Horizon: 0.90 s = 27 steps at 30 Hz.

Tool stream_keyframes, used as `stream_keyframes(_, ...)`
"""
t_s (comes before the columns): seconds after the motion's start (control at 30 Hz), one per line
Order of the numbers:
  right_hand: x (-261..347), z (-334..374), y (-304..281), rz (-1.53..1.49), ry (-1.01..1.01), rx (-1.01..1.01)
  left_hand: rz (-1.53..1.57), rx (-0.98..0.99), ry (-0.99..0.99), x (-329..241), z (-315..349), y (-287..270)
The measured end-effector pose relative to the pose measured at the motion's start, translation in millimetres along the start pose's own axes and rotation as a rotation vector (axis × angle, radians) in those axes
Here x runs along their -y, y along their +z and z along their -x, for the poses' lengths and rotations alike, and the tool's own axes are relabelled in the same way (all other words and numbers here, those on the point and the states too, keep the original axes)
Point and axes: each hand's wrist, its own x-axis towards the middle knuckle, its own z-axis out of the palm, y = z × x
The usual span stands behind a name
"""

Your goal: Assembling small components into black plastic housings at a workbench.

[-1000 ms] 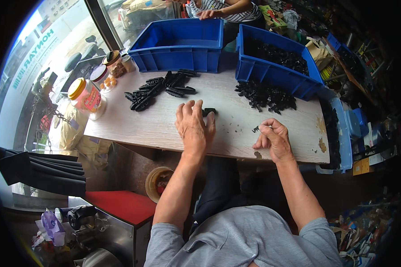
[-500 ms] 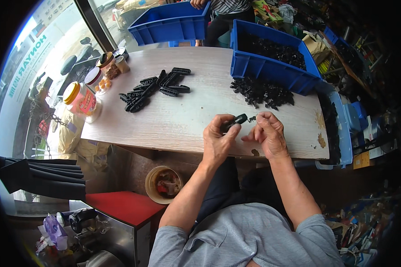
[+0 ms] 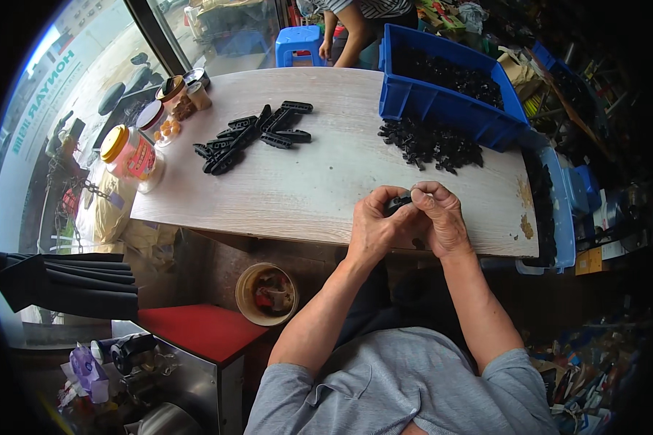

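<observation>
Near the table's front edge my left hand (image 3: 372, 228) is closed around an elongated black plastic part (image 3: 397, 204), mostly covered by the fingers. My right hand (image 3: 444, 223) meets it there, thumb and forefinger pinched together at the part's end. Whatever those right fingertips hold is hidden. Beyond my hands lies a heap of small black plastic pieces (image 3: 432, 145). Farther left on the table, several long black plastic parts (image 3: 250, 138) are piled loosely, much like the one in my left hand.
A blue crate (image 3: 442, 122) of small black pieces stands at the table's far right. Lidded jars (image 3: 134, 163) line the left edge. A bucket (image 3: 267, 319) sits on the floor below. Across the table, a co-worker's arm (image 3: 352, 32) reaches down beside a blue stool (image 3: 297, 43).
My hands have come together, and the small black clip from my right fingertips is now hidden. Across the table, the co-worker's blue crate has gone from view and a stool shows.
</observation>
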Motion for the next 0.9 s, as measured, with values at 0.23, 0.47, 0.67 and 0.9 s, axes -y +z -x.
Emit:
stream_keyframes(0.23, 3.5, -0.5, 0.3, -0.01, 0.07, 0.052, 0.019, 0.01, -0.038, -11.3, 3.6, -2.2)
stream_keyframes(0.47, 3.5, -0.8, 5.0, 0.123, 0.044, -0.028, 0.136, -0.084, -0.053, -7.2, 0.7, -1.0)
stream_keyframes(0.67, 10.3, 2.0, 9.7, 0.389, 0.145, 0.024, 0.207, -0.145, -0.103, -11.9, 8.2, -1.4)
stream_keyframes(0.9, -3.6, 5.1, 12.9, 0.417, -0.035, -0.064, 0.275, -0.052, -0.077, -10.0, 7.9, -6.3)
